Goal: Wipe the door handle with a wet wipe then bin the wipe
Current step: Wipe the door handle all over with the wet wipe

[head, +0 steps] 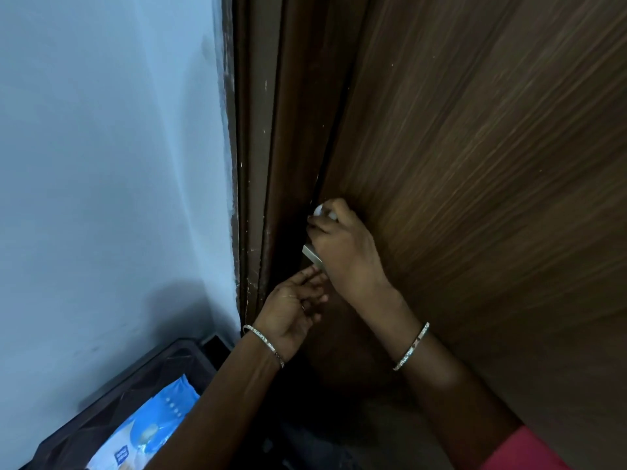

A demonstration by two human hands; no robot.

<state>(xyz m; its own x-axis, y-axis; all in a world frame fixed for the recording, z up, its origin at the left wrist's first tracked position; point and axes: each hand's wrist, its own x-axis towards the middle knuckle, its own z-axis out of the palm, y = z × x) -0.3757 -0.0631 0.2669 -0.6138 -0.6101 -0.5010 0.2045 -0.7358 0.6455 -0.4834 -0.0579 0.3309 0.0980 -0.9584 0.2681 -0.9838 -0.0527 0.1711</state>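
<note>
Head view: right hand (342, 245) clamps a wipe (322, 212) against the handle (312, 256) at the door (475, 164) edge; left hand (293, 308) hangs open just below, fingertips touching the handle.

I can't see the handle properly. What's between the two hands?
In the head view, a bare bit of the metal door handle shows between the right hand, holding the wet wipe, and the left hand.

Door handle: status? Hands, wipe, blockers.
Right hand shut on white wipe, over door handle. Left hand open, fingers at the handle's underside. Wipe not binned. Nothing blocking.
</note>
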